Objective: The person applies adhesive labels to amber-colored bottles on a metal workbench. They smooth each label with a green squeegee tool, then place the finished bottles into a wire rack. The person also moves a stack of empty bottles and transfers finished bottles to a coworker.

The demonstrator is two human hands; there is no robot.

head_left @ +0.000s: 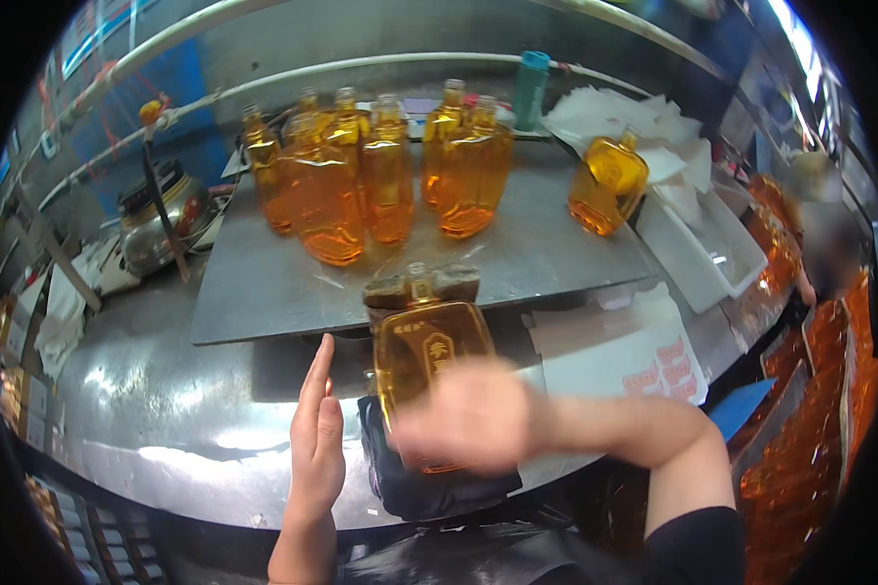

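A flat amber glass bottle (429,341) with gold lettering lies in front of me, its neck pointing away and resting against a worn block (458,282). Beneath its near end is a dark cloth pad (390,487). My right hand (473,414) is over the lower part of the bottle, smeared by motion, so its fingers and any grip cannot be made out. My left hand (317,439) is beside the bottle on the left, fingers stretched upward and holding nothing. A small gap separates it from the glass.
Several amber bottles (327,200) stand on a raised grey board (254,292); one more bottle (610,180) is apart at its right. A sheet with red printed labels (615,356), a white tray (698,249) and a teal container (532,93) are on the right. A metal pot (161,219) sits left.
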